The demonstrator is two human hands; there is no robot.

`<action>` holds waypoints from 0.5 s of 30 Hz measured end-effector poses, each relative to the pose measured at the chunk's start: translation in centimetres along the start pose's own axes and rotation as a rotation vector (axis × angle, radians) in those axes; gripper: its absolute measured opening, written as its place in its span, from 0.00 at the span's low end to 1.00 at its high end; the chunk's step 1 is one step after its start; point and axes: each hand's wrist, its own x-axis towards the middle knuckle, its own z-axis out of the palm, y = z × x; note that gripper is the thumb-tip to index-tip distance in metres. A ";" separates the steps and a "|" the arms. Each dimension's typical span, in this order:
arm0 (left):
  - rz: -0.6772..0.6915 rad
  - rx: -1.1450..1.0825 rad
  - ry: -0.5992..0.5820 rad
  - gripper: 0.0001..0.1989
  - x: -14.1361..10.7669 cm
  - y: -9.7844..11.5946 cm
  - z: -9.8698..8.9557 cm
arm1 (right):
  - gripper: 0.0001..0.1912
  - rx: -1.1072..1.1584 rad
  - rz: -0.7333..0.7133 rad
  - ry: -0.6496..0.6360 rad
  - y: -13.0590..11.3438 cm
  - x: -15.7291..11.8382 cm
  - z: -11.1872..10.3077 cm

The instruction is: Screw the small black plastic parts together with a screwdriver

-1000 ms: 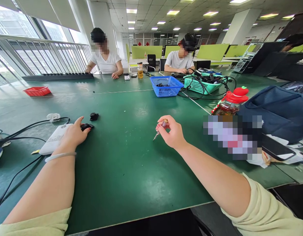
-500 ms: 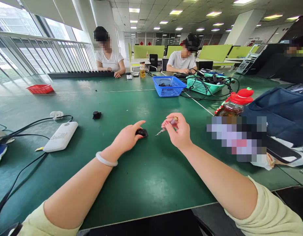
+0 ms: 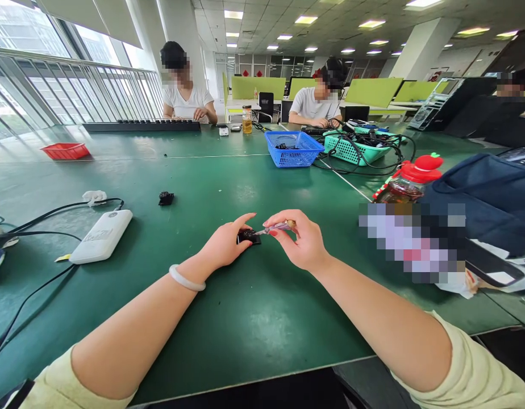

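On the green table (image 3: 262, 307) in front of me lies a small black part (image 3: 250, 238), partly hidden by fingers. My left hand (image 3: 224, 241) grips its left side between thumb and fingers. A screwdriver (image 3: 282, 226) with a clear handle is pinched in my right hand (image 3: 303, 238). Its metal tip points left and meets the top of the black part, as far as I can see. Further off to the left sits another small black piece (image 3: 166, 198).
A white power bank (image 3: 103, 237) with black cables lies left. Beyond are a red tray (image 3: 65, 151), a blue basket (image 3: 293, 150) and a green basket (image 3: 351, 149) of cables. Right stand a red-capped bottle (image 3: 409, 179) and a dark blue bag (image 3: 486, 199). Two people sit across the table.
My right hand has moved left and slightly down, bringing the screwdriver tip onto the black part. My left hand still holds the part, which has shifted slightly right and down.
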 end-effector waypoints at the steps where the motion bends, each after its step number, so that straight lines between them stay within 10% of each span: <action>1: -0.002 -0.005 -0.001 0.33 0.0 0.0 0.0 | 0.04 -0.005 0.000 -0.008 0.0 0.0 0.1; 15: -0.006 -0.032 -0.035 0.32 0.0 -0.2 -0.1 | 0.02 -0.171 -0.242 -0.160 -0.4 0.1 0.7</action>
